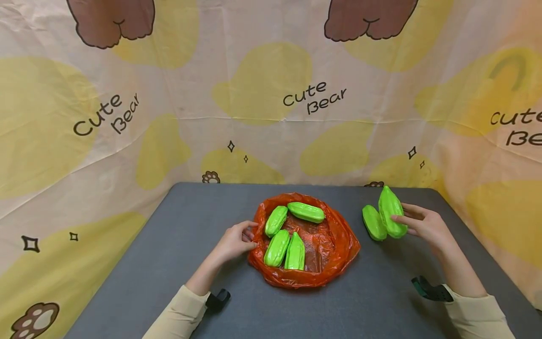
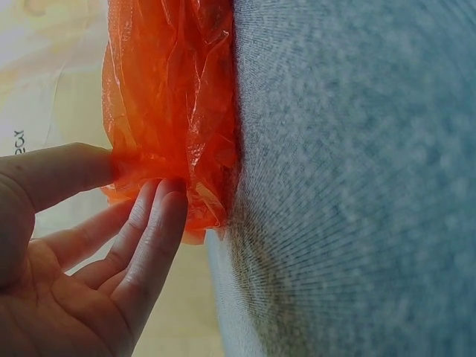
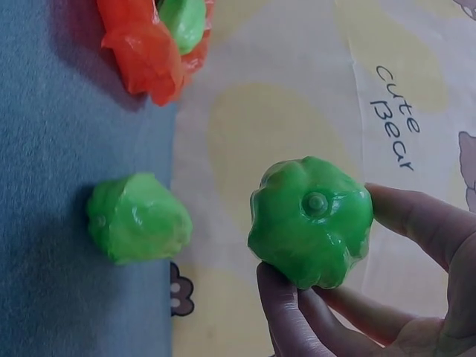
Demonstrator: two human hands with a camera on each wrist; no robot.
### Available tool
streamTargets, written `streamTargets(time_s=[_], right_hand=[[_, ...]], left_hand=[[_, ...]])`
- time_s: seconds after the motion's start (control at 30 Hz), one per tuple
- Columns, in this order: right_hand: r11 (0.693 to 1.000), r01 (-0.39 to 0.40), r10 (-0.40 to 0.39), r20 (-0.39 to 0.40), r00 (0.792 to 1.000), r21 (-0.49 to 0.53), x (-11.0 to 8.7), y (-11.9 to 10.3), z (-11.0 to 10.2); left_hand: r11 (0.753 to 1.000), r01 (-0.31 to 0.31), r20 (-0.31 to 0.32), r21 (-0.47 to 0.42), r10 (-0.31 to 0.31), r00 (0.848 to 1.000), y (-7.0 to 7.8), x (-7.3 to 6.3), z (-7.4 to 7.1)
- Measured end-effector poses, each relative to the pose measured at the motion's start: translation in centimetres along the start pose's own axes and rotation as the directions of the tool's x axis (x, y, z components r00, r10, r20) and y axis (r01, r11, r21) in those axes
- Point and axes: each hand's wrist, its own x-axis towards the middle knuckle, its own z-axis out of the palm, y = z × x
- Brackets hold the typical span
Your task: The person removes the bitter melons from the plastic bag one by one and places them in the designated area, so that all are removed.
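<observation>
My right hand (image 1: pixel 427 226) grips a bright green, ridged bitter gourd (image 1: pixel 390 212) with a pointed tip, held up above the table. Its rounded end with a small stub faces the right wrist view. Just left of it another green gourd (image 1: pixel 374 223) lies on the table. A red plastic bag (image 1: pixel 343 259) sits mid-table with its mouth spread wide and its rim rolled. Several green gourds (image 1: pixel 276 248) lie inside it. At the bag's left rim, my left hand (image 1: pixel 233 241) holds the thin plastic between thumb and fingers.
A grey table (image 1: pixel 203 207) carries everything. Behind it and at both sides hangs a pale cloth (image 1: pixel 262 141) with yellow patches and "Cute Bear" lettering. Dark straps (image 1: pixel 432 289) circle both wrists.
</observation>
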Motion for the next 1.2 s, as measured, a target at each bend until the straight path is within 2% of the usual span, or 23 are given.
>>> streamTargets(time_s=[0.13,1.2], right_hand=[[1.000,-0.005,0.005,-0.006,1.000,-0.010,-0.1,0.5,-0.4],[0.996,-0.077,0.077,-0.011,0.997,-0.049,1.5,4.7,-2.0]], left_hand=[[1.000,-0.008,-0.001,0.003,0.008,1.000,0.0,0.0,0.0],[0.999,0.041,-0.013,0.007,-0.041,0.999,0.2,-0.2,0.2]])
